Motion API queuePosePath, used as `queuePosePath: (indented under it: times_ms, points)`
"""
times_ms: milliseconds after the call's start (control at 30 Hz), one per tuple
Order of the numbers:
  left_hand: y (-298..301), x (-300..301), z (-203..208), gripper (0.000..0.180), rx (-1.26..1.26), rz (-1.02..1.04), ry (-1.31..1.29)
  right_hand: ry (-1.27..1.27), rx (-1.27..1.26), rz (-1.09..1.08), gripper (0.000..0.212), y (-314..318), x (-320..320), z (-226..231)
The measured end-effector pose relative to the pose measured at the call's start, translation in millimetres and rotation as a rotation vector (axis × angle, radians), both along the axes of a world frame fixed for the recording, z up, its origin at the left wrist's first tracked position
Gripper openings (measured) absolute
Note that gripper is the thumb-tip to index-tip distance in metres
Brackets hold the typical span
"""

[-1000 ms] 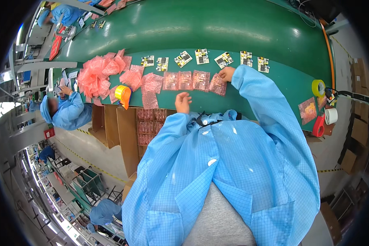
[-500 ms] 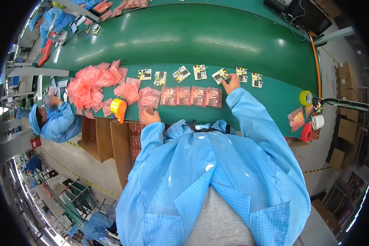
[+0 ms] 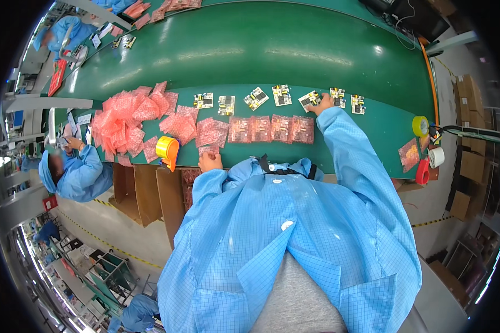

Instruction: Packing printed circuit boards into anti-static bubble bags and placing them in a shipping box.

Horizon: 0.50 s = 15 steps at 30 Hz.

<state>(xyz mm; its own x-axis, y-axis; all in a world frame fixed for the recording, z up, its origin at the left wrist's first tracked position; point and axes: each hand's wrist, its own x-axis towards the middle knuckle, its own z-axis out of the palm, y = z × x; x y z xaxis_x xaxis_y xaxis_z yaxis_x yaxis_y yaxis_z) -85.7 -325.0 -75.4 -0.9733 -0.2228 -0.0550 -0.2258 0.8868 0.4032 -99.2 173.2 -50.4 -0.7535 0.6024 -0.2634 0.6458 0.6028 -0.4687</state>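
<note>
Fingers of my right hand (image 3: pixel 324 104) are closed on the right edge of a circuit board (image 3: pixel 309 100) in the back row. More circuit boards (image 3: pixel 256 99) lie to both sides of it, white with black and yellow parts. My left hand (image 3: pixel 209 161), fingers curled, is at the bench's near edge on a small pink bubble bag (image 3: pixel 208 150). Just beyond it lies another pink bubble bag (image 3: pixel 211 132). Between my hands, several filled bubble bags (image 3: pixel 260 129) sit side by side, with boards showing through the pink film.
A heap of pink bubble bags (image 3: pixel 122 119) covers the bench's left part, near a yellow-orange tape roll (image 3: pixel 167 148). Tape rolls (image 3: pixel 420 126) and red scissors (image 3: pixel 423 170) are at the right end. Cardboard boxes (image 3: pixel 149 194) stand below the near edge. A co-worker (image 3: pixel 78 172) sits at left.
The whole view has shifted slightly, so the bench things appear farther right. My right hand stays at the same board. My left fingers look more curled at the small bag.
</note>
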Motion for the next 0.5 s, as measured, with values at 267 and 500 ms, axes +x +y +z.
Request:
queuePosePath:
  times_ms: [267,500]
  points:
    - [7,15,31,0.014,0.49,-0.339,0.029,0.12,-0.043,-0.152,0.089,11,37,-30]
    - [44,12,50,0.016,0.822,-0.646,-0.29,0.226,-0.189,-0.43,0.07,12,183,-65]
